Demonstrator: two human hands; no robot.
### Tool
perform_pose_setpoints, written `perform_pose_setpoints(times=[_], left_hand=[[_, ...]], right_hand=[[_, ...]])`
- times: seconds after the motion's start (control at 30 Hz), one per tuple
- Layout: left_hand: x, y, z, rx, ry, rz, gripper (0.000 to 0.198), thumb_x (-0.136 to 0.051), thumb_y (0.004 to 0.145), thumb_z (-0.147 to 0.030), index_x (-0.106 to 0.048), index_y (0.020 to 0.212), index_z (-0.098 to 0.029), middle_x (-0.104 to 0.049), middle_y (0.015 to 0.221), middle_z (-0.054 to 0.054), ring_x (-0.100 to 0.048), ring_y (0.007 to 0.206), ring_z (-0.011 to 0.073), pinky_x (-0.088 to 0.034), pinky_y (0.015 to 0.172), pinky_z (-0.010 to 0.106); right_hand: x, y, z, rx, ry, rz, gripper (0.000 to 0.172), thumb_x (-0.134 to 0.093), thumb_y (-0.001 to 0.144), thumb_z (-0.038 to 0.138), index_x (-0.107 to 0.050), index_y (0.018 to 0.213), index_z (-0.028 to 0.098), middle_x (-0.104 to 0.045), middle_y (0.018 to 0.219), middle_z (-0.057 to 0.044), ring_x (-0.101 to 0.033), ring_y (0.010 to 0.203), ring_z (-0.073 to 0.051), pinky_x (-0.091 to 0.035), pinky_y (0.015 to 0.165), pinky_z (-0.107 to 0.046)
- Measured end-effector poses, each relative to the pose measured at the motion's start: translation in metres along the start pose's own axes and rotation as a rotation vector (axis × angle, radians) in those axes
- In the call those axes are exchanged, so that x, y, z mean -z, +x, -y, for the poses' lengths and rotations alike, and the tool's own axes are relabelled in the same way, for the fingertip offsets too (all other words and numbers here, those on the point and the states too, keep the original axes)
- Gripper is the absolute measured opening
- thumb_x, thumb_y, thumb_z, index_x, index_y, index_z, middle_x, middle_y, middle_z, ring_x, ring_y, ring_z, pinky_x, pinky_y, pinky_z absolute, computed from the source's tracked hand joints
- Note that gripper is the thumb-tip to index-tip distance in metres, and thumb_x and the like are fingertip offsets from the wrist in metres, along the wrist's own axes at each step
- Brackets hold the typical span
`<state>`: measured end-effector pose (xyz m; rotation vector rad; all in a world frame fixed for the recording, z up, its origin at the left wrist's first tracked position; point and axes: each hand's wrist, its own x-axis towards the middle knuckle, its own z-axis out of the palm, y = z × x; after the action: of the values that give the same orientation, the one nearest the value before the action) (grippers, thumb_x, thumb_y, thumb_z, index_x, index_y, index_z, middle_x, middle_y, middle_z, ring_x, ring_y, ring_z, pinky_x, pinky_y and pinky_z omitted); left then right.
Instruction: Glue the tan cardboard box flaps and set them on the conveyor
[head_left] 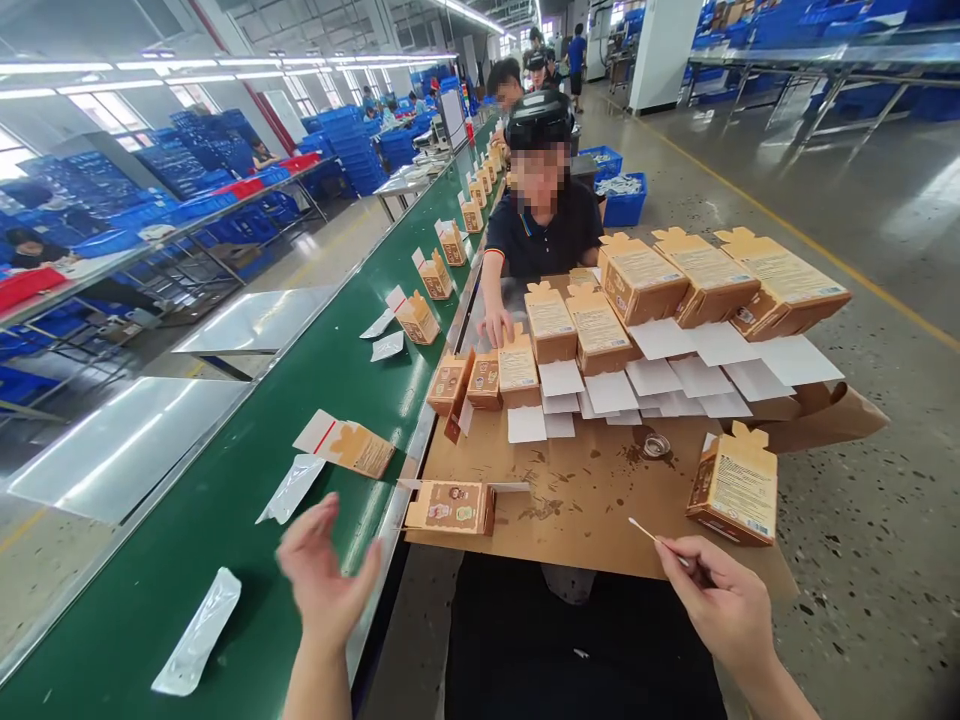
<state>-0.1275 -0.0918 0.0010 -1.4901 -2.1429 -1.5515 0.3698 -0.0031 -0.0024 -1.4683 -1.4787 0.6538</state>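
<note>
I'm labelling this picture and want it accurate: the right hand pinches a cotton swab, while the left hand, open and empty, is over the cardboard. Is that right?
Not quite: the head view shows the left hand over the green conveyor belt. It is open and empty, and the right hand does pinch a cotton swab.

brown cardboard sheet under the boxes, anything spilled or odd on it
Yes: dark splotches mark the brown cardboard sheet, around the small clear dish and toward the middle. They stand out against the plain brown. They look like drips, though the picture cannot confirm what they are.
</note>
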Motion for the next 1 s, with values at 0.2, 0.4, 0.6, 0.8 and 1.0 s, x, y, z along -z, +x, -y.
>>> perform_pose_setpoints(times=[0.2, 0.4, 0.6, 0.8, 1.0], left_hand=[[-0.038, 0.008, -0.023, -0.428, 0.181, 0.686, 0.070, -0.084, 0.107, -0.030, -0.063, 0.173, -0.037, -0.067, 0.177, 0.017, -0.052, 0.175, 0.0452, -0.046, 0.140, 0.072], [-0.022, 0.076, -0.037, -0.549, 0.306, 1.078, 0.072, -0.080, 0.109, -0.030, -0.063, 0.177, -0.047, -0.074, 0.173, 0.008, -0.063, 0.168, 0.0375, -0.020, 0.151, 0.074], [-0.067, 0.123, -0.096, -0.748, 0.442, 1.231, 0.077, -0.083, 0.097, -0.012, -0.073, 0.165, -0.048, -0.074, 0.172, 0.008, -0.062, 0.168, 0.0386, -0.019, 0.148, 0.080], [-0.068, 0.066, -0.100, -0.348, 0.008, 0.765, 0.040, -0.059, 0.115, -0.027, -0.081, 0.148, -0.035, -0.082, 0.145, 0.012, -0.078, 0.139, 0.0322, -0.058, 0.129, 0.058], [-0.085, -0.016, -0.072, 0.514, -0.135, 0.422, 0.062, -0.075, 0.105, -0.076, -0.077, 0.135, -0.021, -0.077, 0.110, 0.010, -0.077, 0.111, 0.0365, -0.065, 0.109, 0.058]], right_hand=[[-0.016, 0.014, 0.021, 0.097, 0.146, 0.155, 0.051, -0.079, 0.105, 0.063, -0.085, 0.072, 0.025, -0.065, 0.059, -0.003, -0.055, 0.049, -0.017, -0.047, 0.047, -0.028], [-0.014, 0.013, 0.020, 0.126, 0.200, 0.178, 0.045, -0.078, 0.107, 0.055, -0.086, 0.076, 0.024, -0.067, 0.060, -0.003, -0.056, 0.052, -0.017, -0.049, 0.049, -0.028], [-0.010, 0.014, 0.015, 0.098, 0.191, 0.142, 0.049, -0.079, 0.107, 0.061, -0.086, 0.076, 0.024, -0.069, 0.061, -0.003, -0.056, 0.050, -0.016, -0.048, 0.047, -0.028], [0.020, 0.002, 0.006, 0.189, 0.061, 0.058, 0.037, -0.079, 0.111, 0.050, -0.090, 0.085, 0.025, -0.073, 0.064, -0.002, -0.062, 0.050, -0.016, -0.053, 0.049, -0.027], [0.048, 0.055, 0.002, 0.382, -0.292, 0.024, 0.034, -0.068, 0.114, 0.041, -0.085, 0.089, 0.028, -0.068, 0.062, 0.000, -0.057, 0.050, -0.016, -0.047, 0.056, -0.031]])
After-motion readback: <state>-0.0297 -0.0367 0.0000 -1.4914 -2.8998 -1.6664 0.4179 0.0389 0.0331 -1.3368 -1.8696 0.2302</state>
